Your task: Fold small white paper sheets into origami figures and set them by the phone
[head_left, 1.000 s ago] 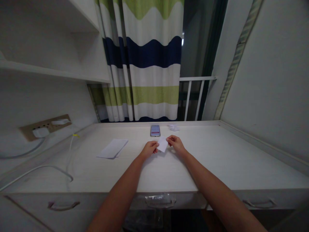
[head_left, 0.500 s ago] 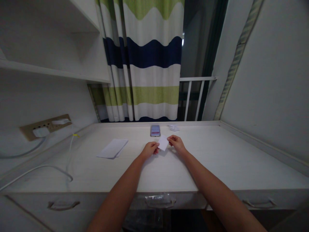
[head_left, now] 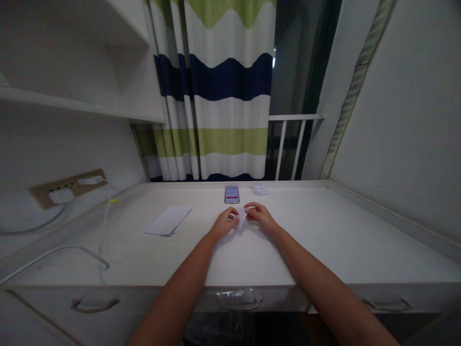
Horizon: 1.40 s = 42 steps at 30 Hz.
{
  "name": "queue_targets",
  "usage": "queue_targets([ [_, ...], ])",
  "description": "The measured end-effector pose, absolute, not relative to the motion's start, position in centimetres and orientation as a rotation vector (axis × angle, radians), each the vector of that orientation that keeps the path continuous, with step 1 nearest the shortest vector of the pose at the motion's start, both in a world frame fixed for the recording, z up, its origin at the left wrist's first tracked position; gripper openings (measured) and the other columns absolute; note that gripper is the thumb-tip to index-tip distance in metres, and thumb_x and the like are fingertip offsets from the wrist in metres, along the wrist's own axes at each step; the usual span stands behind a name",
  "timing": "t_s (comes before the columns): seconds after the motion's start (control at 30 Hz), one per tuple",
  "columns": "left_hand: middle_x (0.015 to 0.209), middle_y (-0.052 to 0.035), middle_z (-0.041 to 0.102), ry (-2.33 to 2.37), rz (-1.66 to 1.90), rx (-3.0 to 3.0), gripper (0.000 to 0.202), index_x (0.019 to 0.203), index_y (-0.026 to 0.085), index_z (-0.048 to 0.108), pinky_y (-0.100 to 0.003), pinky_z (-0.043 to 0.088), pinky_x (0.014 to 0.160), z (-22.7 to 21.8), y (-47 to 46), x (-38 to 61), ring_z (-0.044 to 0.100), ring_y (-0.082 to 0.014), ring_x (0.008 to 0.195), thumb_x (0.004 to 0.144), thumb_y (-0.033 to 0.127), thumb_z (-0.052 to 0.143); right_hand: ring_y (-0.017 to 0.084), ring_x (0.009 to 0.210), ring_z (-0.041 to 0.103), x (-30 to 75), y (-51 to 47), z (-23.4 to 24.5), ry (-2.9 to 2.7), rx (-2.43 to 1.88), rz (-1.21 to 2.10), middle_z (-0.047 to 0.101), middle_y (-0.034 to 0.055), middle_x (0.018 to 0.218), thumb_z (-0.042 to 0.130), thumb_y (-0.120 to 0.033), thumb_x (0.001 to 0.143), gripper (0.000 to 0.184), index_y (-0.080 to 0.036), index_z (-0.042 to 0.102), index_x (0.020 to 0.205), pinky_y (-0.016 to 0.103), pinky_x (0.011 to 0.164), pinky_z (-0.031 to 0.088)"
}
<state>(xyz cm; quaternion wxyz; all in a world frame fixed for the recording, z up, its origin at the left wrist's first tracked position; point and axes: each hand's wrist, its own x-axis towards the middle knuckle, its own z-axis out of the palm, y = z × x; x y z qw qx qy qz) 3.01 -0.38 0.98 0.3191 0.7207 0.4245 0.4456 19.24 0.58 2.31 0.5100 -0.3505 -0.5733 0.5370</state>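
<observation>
A small white piece of paper point(head_left: 241, 218) is held between my two hands, over the middle of the white desk. My left hand point(head_left: 226, 222) pinches its left side between thumb and fingers. On the right side, my right hand point(head_left: 259, 215) grips the paper with bent fingers. The fingers cover part of the sheet, so its folds are hard to make out. Just beyond my hands lies a phone point(head_left: 232, 194) with its screen lit. To its right is a small folded white paper piece point(head_left: 259, 190).
White paper sheets point(head_left: 168, 221) lie to the left on the desk point(head_left: 324, 240). A white cable point(head_left: 79, 248) crosses the desk's left side, below a wall socket strip point(head_left: 68, 187). A striped curtain point(head_left: 230, 115) hangs behind the desk, and a shelf point(head_left: 82, 103) juts out at upper left.
My hands have come closer together. The paper, which showed as a flat square, now looks narrower and turned or bent between the fingers. Phone and other papers stay in place.
</observation>
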Motion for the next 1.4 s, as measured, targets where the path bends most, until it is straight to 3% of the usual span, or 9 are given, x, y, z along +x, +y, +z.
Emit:
queue_targets([
  [0.2, 0.078, -0.0006, 0.053, 1.055, 1.154, 1.869, 0.023, 0.076, 0.017, 0.047, -0.021, 0.041, 0.055, 1.0, -0.5, 3.0, 0.053, -0.0101, 0.063, 0.066, 0.035, 0.057, 0.009, 0.05, 0.057, 19.2, 0.6, 2.2, -1.4, -0.789, 1.368, 0.061, -0.0022, 0.056, 0.067, -0.034, 0.057, 0.03, -0.017, 0.056, 0.079, 0.023, 0.057, 0.046],
  [0.5, 0.076, 0.0003, 0.052, 0.935, 1.174, 1.746, 0.032, 0.075, 0.016, 0.045, -0.021, 0.04, 0.054, 0.7, -0.2, 3.1, 0.055, -0.0094, 0.06, 0.062, 0.041, 0.061, 0.01, 0.057, 0.057, 19.3, 0.2, 2.6, -1.417, -0.775, 1.344, 0.062, -0.0007, 0.062, 0.066, -0.033, 0.058, 0.029, -0.018, 0.058, 0.081, 0.023, 0.057, 0.046],
  [0.83, 0.073, 0.0018, 0.049, 0.923, 1.156, 1.657, 0.026, 0.072, 0.016, 0.043, -0.019, 0.037, 0.048, 1.2, -0.6, 3.2, 0.048, -0.0067, 0.055, 0.064, 0.037, 0.057, 0.01, 0.061, 0.053, 19.3, 0.4, 2.3, -1.425, -0.773, 1.348, 0.058, -0.0023, 0.069, 0.065, -0.022, 0.054, 0.025, -0.019, 0.06, 0.079, 0.02, 0.054, 0.042],
  [1.07, 0.064, 0.0032, 0.047, 0.956, 1.164, 1.613, 0.008, 0.074, 0.018, 0.042, -0.019, 0.036, 0.047, 1.1, -0.3, 3.1, 0.047, -0.0087, 0.054, 0.066, 0.019, 0.043, 0.009, 0.053, 0.051, 19.2, 0.7, 1.8, -1.456, -0.777, 1.293, 0.057, -0.0031, 0.065, 0.067, -0.022, 0.052, 0.032, -0.018, 0.057, 0.083, 0.02, 0.047, 0.038],
  [1.23, 0.063, 0.0046, 0.047, 1.058, 1.261, 1.709, 0.025, 0.078, 0.018, 0.046, -0.018, 0.036, 0.052, 1.2, -0.3, 2.9, 0.047, -0.0093, 0.059, 0.056, 0.007, 0.05, 0.01, 0.055, 0.052, 19.3, 1.4, 1.0, -1.494, -0.79, 1.266, 0.059, -0.0013, 0.069, 0.067, -0.022, 0.051, 0.035, -0.017, 0.057, 0.085, 0.021, 0.049, 0.039],
  [1.4, 0.074, -0.0004, 0.058, 1.042, 1.251, 1.672, 0.024, 0.081, 0.016, 0.055, -0.022, 0.04, 0.058, 1.6, -0.4, 2.8, 0.053, -0.0131, 0.066, 0.057, 0.015, 0.057, 0.011, 0.057, 0.053, 19.4, 1.5, 0.9, -1.553, -0.797, 1.266, 0.061, 0.0, 0.072, 0.067, -0.024, 0.052, 0.031, -0.017, 0.061, 0.081, 0.022, 0.051, 0.039],
])
